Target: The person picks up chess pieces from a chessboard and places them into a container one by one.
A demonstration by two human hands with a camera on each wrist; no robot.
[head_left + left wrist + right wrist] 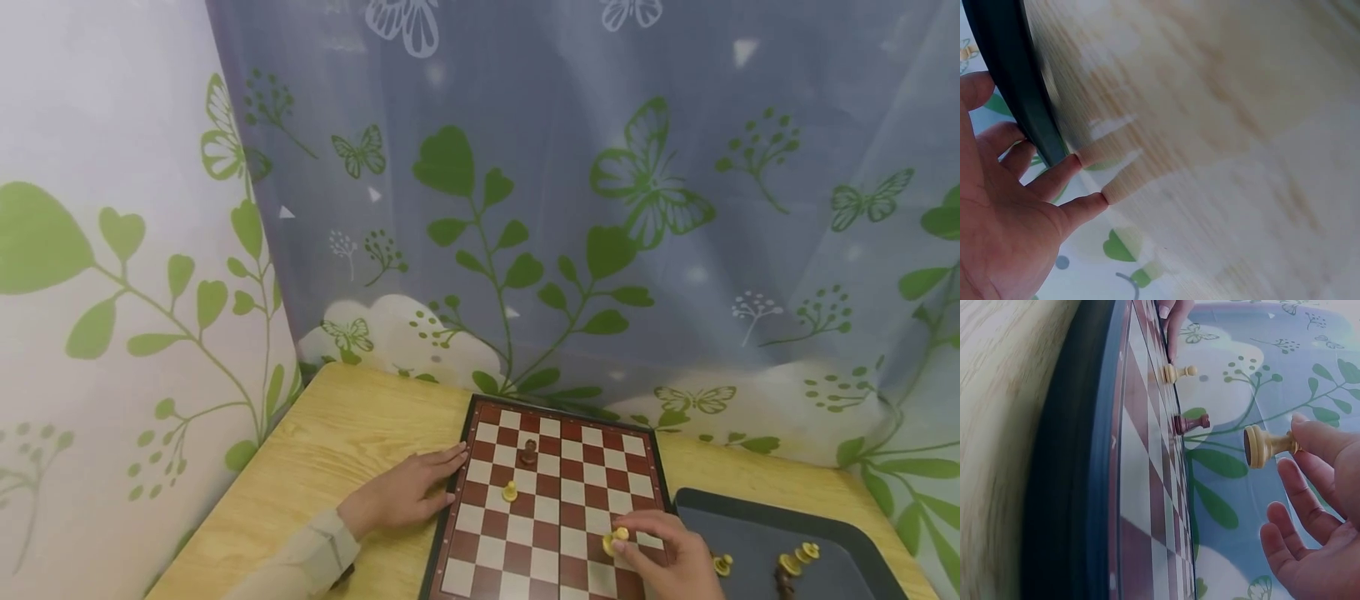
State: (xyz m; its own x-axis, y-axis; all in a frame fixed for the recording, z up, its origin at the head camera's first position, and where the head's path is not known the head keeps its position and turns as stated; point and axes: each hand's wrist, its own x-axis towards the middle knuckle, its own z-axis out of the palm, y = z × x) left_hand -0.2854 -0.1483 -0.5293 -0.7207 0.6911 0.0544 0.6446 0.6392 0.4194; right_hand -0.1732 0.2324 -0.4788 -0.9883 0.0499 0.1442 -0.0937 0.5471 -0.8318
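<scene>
A red-and-white chessboard [491,552] with a dark rim lies on the wooden table. My left hand [405,493] touches its left rim, fingers extended; the left wrist view shows the fingers against the dark board edge [1022,75]. Above the right half of the board, my right hand [671,557] pinches a gold chess piece [1261,447] between thumb and fingertips. Its base hangs clear of the squares, and the fingers cover its top. A gold pawn [510,492] and a dark brown rook [1191,424] stand upright on the left half.
To the right of the board sits a dark tray [738,533] with several gold and dark chess pieces [798,558] in it. The wooden table [375,408] extends left of the board. A curtain [525,208] printed with leaves and butterflies hangs right behind.
</scene>
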